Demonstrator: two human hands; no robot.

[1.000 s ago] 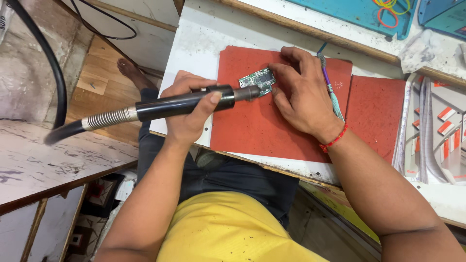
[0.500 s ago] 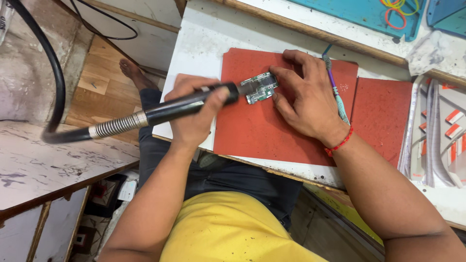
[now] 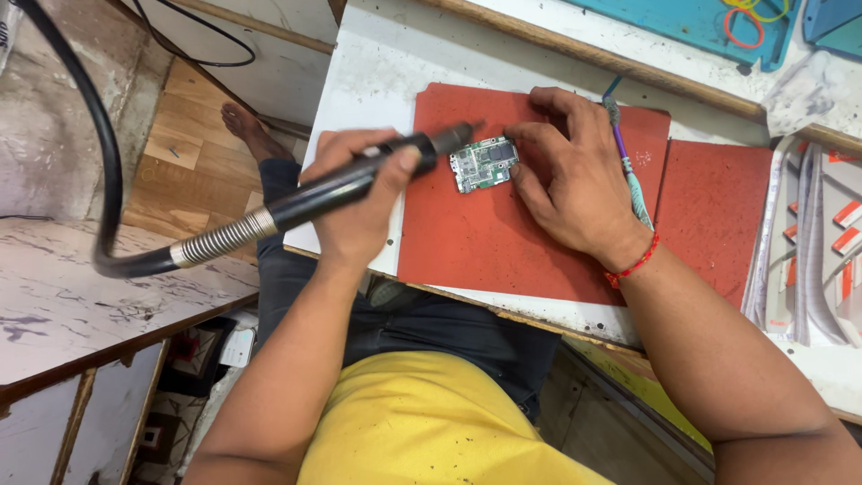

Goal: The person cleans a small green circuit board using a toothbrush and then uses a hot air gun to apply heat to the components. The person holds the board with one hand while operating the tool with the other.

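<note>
A small green circuit board point(image 3: 483, 164) lies on a red mat point(image 3: 503, 242) on the white bench. My right hand point(image 3: 570, 175) pins the board down with its fingertips along the board's right and upper edges. My left hand point(image 3: 359, 202) grips a black rotary tool handpiece point(image 3: 359, 180) with a flexible metal shaft; the tool's tip point(image 3: 471, 128) hovers just above the board's upper left corner. A red thread band circles my right wrist point(image 3: 633, 266).
A purple and teal hand tool point(image 3: 626, 162) lies on the mat behind my right hand. A second red mat point(image 3: 714, 211) sits to the right, with a white tray of tools point(image 3: 808, 251) beyond. A teal mat with rubber bands point(image 3: 736, 18) lies at the back. A black hose point(image 3: 103, 153) loops left.
The handpiece tip has lifted off the board and drawn back up and left. My right hand still holds the board in place.
</note>
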